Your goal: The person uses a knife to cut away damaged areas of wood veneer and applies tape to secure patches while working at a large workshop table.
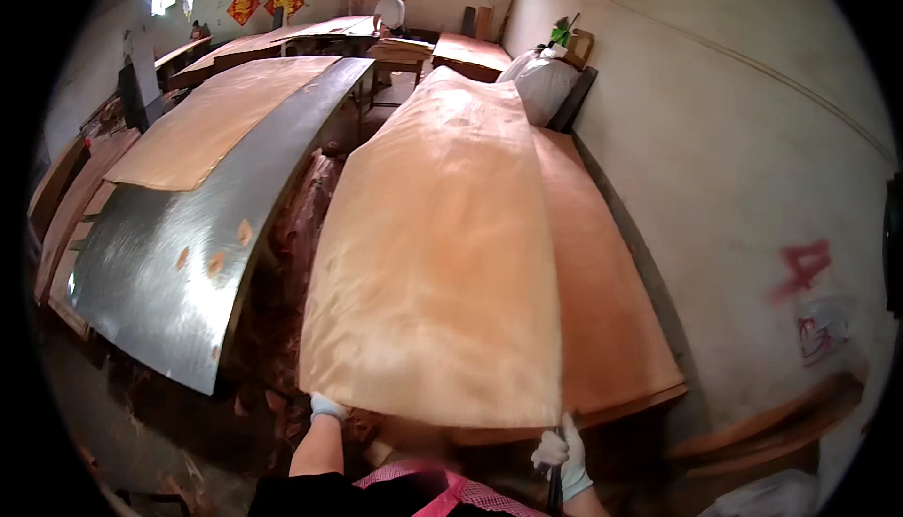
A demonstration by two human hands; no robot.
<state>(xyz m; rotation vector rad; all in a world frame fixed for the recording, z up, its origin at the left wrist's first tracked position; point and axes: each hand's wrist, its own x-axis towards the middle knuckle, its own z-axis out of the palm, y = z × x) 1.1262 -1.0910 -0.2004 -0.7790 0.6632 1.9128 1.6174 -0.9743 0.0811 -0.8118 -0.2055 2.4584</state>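
A large, thin, tan wood veneer sheet [437, 263] stretches away from me, its surface slightly wavy. My left hand [327, 407], in a light glove, is closed on its near left corner. At the near right corner is my gloved right hand [564, 456], its fingers curled round a dark, narrow handle [555, 491]; the tool's working end cannot be made out. The thumb points up beside the corner, and whether it pinches the veneer is unclear. Beneath the sheet and to its right lies a stack of redder veneer [602, 282].
On the left, a shiny dark metal-topped table [160, 254] carries another veneer sheet [226, 122] and several small wood scraps. Reddish veneer scraps [306, 197] fill the gap between. A wall [734, 159] bounds the right side. Far back, a person [389, 13] stands near more tables.
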